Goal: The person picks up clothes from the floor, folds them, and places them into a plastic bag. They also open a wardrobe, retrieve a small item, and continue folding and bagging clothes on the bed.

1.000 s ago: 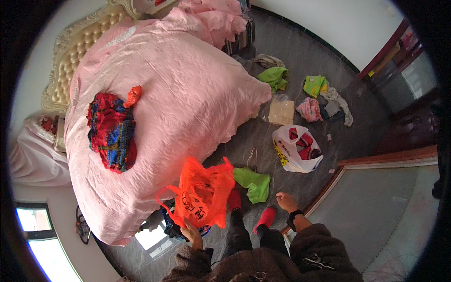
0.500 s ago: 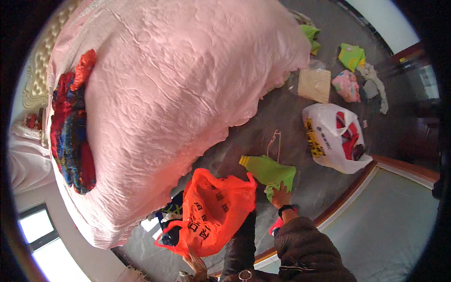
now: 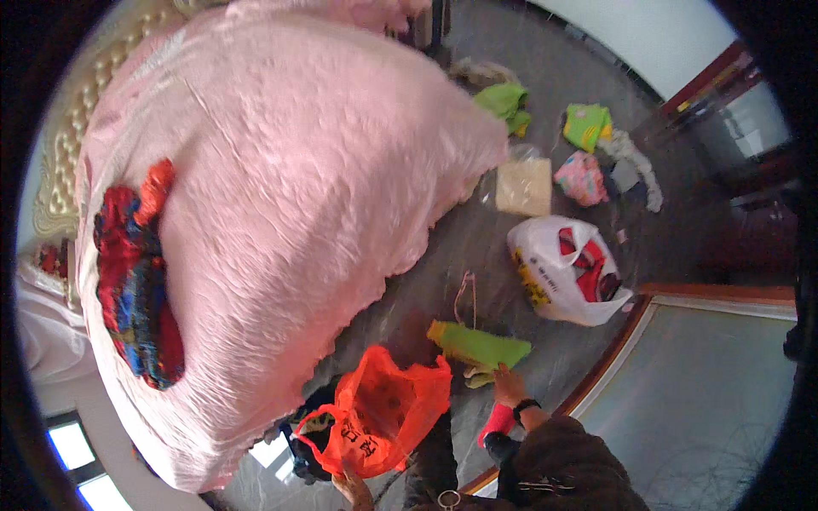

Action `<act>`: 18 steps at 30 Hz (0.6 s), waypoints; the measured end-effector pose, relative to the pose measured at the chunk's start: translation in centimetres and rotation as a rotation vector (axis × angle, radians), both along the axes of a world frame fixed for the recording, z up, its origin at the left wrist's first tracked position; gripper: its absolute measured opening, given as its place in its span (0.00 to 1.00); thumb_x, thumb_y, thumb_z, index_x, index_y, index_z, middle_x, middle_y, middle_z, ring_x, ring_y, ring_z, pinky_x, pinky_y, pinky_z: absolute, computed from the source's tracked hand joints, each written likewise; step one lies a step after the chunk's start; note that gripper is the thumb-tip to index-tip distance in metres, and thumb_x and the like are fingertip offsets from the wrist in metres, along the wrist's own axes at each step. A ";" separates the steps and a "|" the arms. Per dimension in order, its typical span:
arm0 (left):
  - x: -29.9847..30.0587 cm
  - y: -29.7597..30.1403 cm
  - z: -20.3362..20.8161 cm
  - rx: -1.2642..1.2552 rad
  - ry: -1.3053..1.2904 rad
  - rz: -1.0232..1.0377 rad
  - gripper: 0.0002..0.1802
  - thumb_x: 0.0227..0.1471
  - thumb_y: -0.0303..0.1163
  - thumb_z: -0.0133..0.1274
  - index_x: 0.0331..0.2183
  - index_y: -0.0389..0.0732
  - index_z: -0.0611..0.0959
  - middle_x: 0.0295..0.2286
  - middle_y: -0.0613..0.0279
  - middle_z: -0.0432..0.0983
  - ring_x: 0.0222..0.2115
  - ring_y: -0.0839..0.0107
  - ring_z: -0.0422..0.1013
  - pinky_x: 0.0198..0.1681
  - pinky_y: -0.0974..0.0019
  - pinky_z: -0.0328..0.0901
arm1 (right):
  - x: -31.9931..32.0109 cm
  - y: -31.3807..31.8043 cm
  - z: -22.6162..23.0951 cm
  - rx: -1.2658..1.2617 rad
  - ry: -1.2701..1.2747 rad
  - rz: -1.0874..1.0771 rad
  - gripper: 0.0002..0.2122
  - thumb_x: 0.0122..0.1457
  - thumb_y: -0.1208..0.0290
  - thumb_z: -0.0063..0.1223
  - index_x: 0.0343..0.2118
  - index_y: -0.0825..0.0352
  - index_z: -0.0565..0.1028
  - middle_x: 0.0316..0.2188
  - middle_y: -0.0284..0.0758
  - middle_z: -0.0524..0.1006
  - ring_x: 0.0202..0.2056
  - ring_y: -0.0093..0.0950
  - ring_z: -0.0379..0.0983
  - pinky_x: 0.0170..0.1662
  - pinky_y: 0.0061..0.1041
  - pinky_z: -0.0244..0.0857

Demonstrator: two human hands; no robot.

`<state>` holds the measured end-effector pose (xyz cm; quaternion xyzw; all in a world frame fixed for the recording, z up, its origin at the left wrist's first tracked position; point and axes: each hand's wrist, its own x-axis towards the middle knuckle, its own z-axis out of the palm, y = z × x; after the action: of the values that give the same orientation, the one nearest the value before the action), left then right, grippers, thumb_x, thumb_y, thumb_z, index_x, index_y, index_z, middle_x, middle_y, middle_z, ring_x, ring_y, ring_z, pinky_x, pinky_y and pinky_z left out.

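Observation:
My right hand (image 3: 511, 388) grips the right edge of a light green garment (image 3: 483, 344) with a yellow ribbed end, which hangs folded in a narrow strip just above the dark floor. A paler fold shows beneath it. To its left, a red-orange plastic bag (image 3: 394, 409) gapes open at the top. My left hand (image 3: 352, 488) is closed on the bag's near edge, its fingers partly hidden. Dark clothes (image 3: 311, 426) lie against the bag's left side. Beyond the green garment, a thin pinkish loop (image 3: 466, 298) rests on the floor.
A bed with a pink quilt (image 3: 273, 187) fills the left; a dark patterned garment (image 3: 136, 289) lies on it. On the right stand a white plastic bag (image 3: 562, 268) with red items, a beige packet (image 3: 524, 186), a pink garment (image 3: 582, 179) and green clothes (image 3: 588, 126).
My right hand has raised the green garment's near edge, so the cloth now looks narrower and folded. My left hand remains at the orange bag. The whole view has shifted.

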<state>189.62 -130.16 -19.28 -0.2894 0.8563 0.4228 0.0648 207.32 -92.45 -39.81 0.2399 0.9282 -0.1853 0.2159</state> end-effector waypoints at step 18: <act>-3.3 12.9 20.4 0.122 0.422 -0.650 0.15 0.54 0.36 0.54 0.38 0.34 0.81 0.28 0.46 0.79 0.28 0.55 0.76 0.32 0.57 0.68 | 7.0 10.7 38.7 0.060 0.567 -0.317 0.22 0.51 0.74 0.56 0.49 0.76 0.69 0.58 0.52 0.61 0.54 0.47 0.65 0.54 0.39 0.64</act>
<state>186.29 -117.22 1.14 0.0945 0.8711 0.4806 0.0350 214.36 -81.70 -1.12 0.3268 0.9074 -0.2485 -0.0899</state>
